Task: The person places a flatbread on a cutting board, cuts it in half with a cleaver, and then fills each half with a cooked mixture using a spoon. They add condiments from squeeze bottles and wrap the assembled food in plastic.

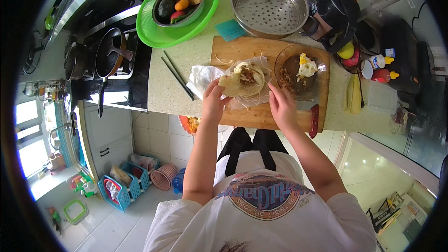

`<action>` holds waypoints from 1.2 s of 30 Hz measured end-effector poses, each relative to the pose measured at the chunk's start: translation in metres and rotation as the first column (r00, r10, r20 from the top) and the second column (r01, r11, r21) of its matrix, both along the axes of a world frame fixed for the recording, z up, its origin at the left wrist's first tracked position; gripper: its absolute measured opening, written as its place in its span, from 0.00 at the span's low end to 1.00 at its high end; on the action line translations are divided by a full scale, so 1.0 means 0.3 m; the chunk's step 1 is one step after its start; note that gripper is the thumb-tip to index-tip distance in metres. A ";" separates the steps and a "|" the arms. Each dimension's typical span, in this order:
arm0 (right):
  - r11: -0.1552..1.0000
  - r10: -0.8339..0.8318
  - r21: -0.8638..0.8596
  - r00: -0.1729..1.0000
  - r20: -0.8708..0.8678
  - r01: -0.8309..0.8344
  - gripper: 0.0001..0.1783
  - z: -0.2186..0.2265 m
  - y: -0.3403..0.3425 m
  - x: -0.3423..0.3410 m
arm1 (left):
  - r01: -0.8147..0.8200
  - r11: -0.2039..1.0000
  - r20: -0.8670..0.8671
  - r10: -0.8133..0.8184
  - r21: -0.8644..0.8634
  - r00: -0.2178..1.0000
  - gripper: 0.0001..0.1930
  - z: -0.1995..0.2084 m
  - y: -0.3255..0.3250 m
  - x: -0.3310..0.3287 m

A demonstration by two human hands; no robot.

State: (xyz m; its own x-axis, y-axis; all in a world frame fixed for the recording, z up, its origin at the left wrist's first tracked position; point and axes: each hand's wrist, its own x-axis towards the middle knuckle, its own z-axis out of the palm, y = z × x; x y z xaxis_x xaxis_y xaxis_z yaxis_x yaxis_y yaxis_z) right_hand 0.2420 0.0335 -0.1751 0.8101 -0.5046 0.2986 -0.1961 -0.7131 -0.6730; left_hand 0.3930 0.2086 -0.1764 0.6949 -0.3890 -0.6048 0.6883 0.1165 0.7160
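A pale round flatbread (228, 86) with shredded filling and brown crumbs (249, 78) lies on a thin, see-through wrapper (254, 99) over the wooden cutting board (233, 49). My left hand (214, 100) is closed on the flatbread's left edge, lifting it a little. At the other side, the fingertips of my right hand (282, 108) are pinched at the wrapper's right edge. Crumpled white paper (201, 79) lies beside my left hand. On the board's right side, a glass plate (295, 56) carries a piece of fried egg (306, 66) and brown crumbs.
A red-handled knife (314, 119) lies at the board's right front. Dark chopsticks (178, 75) rest at left. Behind stand a steamer pot (270, 7), a green basket (156, 35) with a bowl of vegetables (179, 21), and a blue sponge (230, 30). A frying pan (108, 60) sits on the stove.
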 end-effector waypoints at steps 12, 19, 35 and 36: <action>0.979 -0.162 0.101 0.979 -0.125 0.175 0.12 0.048 -0.348 -0.149 | 0.004 1.000 0.008 -0.004 -0.005 1.000 0.23 -0.007 -0.008 -0.002; 0.967 -0.103 0.203 0.967 -0.232 0.151 0.13 0.026 -0.269 -0.246 | -0.006 1.000 0.000 0.006 0.004 1.000 0.23 0.001 -0.006 -0.001; -0.033 -0.210 0.927 0.904 -0.373 0.374 0.17 0.105 -0.298 -0.237 | 0.003 1.000 0.007 -0.003 -0.024 1.000 0.24 0.017 0.000 -0.004; -0.016 -0.208 0.930 0.908 -0.364 0.368 0.17 0.121 -0.300 -0.234 | 0.000 0.999 0.008 0.000 -0.033 1.000 0.23 0.016 0.002 -0.006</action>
State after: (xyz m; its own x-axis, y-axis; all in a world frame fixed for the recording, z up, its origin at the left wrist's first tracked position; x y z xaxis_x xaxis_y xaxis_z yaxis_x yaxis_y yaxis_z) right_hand 0.1717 -0.0565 -0.1388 0.4900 -0.4526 -0.7450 -0.3065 0.7106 -0.6334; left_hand 0.3911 0.2092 -0.1718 0.6999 -0.4084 -0.5860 0.6824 0.1399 0.7175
